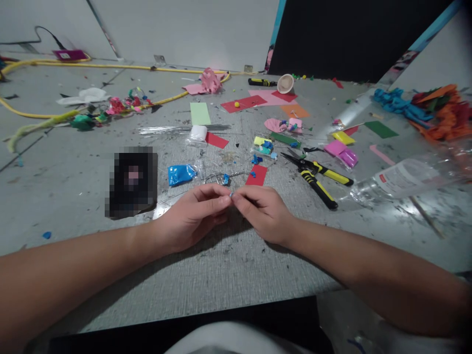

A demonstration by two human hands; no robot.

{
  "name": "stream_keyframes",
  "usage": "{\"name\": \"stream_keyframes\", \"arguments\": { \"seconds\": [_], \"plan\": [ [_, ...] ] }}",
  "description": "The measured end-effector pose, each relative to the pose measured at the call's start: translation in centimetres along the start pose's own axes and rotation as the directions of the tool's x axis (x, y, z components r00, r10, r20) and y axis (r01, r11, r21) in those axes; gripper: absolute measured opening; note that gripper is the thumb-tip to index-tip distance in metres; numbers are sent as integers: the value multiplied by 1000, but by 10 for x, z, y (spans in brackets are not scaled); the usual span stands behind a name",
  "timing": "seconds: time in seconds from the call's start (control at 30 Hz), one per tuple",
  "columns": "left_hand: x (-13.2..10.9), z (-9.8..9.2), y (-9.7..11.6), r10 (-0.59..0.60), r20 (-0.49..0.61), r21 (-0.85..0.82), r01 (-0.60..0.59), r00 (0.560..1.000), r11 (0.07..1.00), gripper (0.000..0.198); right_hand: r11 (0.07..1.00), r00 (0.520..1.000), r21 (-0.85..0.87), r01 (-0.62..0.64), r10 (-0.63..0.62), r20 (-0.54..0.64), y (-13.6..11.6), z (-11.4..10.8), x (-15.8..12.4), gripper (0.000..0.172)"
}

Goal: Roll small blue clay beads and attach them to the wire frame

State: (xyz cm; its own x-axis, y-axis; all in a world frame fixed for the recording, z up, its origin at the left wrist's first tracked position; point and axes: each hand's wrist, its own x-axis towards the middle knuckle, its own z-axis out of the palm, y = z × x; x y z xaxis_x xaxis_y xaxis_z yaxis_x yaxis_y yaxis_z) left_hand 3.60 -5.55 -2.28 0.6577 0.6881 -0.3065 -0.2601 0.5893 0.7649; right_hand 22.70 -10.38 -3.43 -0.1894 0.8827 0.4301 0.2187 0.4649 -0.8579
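Note:
Above the front part of the table, my left hand (193,212) and my right hand (264,211) meet fingertip to fingertip. Both are closed in a pinch on a tiny piece of blue clay (231,194), mostly covered by the fingers. Just beyond them lie a twisted wire (238,174) with blue bits on it and a red paper piece (257,175). A packet of blue clay (181,175) rests past my left hand. Right of my right hand are yellow-and-black pliers (316,173), their handles spread.
A dark, pixelated device (150,189) lies to the left, and a clear plastic bottle (400,179) on its side at right. Thin wires (173,130), paper scraps and clay packets (341,152) are scattered behind. A yellow cable (121,67) runs along the back; crumpled crepe paper (446,110) sits far right.

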Motion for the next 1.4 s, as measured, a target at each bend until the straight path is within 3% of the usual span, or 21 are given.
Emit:
{"name": "stream_keyframes", "arguments": {
  "seconds": [0.67, 0.97, 1.4],
  "plan": [
    [-1, -1, 1, 9, 54, -14, -9, 999, 1000, 23, 998, 996, -50, 50, -46, 78, -3, -2, 0, 29],
    [-1, -1, 1, 5, 60, 19, -6, 998, 1000, 23, 999, 999, -37, 39, -39, 6, -3, -2, -1, 29],
    [-1, -1, 1, 5, 86, 2, -5, 996, 1000, 20, 994, 996, -68, 91, -89, 29, -2, -3, -2, 25]
  ]
}}
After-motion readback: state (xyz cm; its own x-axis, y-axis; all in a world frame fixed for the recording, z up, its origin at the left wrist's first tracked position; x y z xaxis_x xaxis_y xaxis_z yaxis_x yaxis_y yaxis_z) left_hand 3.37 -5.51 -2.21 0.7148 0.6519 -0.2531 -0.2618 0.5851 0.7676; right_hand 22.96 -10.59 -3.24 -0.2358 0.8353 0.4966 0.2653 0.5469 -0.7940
